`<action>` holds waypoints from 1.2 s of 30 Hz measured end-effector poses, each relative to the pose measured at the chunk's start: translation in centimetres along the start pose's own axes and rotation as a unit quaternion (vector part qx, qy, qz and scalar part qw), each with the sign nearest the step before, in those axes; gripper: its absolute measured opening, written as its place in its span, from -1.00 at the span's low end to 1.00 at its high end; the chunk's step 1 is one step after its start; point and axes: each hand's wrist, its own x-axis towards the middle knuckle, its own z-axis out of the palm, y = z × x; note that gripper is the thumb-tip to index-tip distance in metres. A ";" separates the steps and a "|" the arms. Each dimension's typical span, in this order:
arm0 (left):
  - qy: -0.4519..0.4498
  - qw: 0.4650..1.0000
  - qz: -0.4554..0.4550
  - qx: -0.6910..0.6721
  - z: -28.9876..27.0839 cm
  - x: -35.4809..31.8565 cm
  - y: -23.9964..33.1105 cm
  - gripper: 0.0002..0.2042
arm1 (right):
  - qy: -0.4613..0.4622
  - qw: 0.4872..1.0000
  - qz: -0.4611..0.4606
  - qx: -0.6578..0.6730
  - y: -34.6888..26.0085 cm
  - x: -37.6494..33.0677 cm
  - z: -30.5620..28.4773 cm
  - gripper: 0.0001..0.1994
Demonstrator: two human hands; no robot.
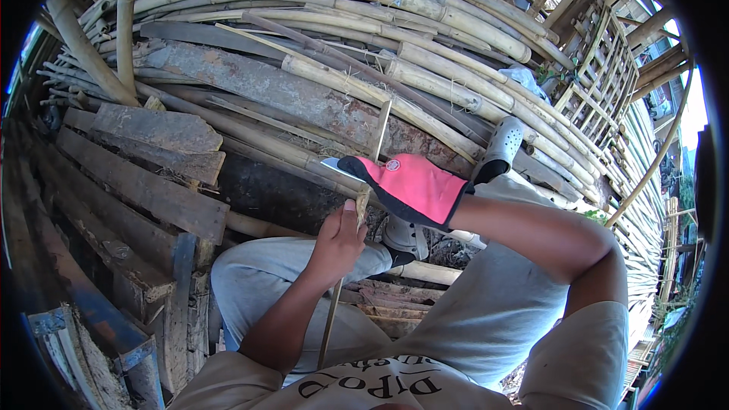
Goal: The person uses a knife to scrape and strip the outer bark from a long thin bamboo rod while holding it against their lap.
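My bare left hand is closed round a thin bamboo strip, thumb on top. The strip runs upright through the picture, from above my gloved hand down past my left wrist to my lap. My right hand, in a pink and black work glove, is closed on a knife, whose pale blade sticks out to the left across the strip. The knife's handle is hidden inside the glove. Just below the blade, the strip's surface looks rough and split near my left thumb.
Long bamboo poles lie stacked across the far side. Weathered planks are piled at the left, and a rusty flat board lies beyond my hands. My feet, in grey clogs, stand among the poles. A bamboo lattice leans at the far right.
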 end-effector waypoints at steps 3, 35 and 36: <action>-0.016 1.000 0.004 0.017 0.2 0.2 0.1 -0.55 | -0.168 0.968 -0.070 0.174 1.5 0.4 -1.8 -0.63; -0.089 0.995 -0.010 -0.054 -1.0 0.4 1.6 -0.58 | -0.043 0.997 0.046 0.048 2.8 2.7 -9.2 -0.43; -0.093 0.994 -0.011 -0.057 -1.0 0.4 1.6 -0.58 | -0.021 0.983 0.088 0.161 3.3 2.6 -8.7 -0.44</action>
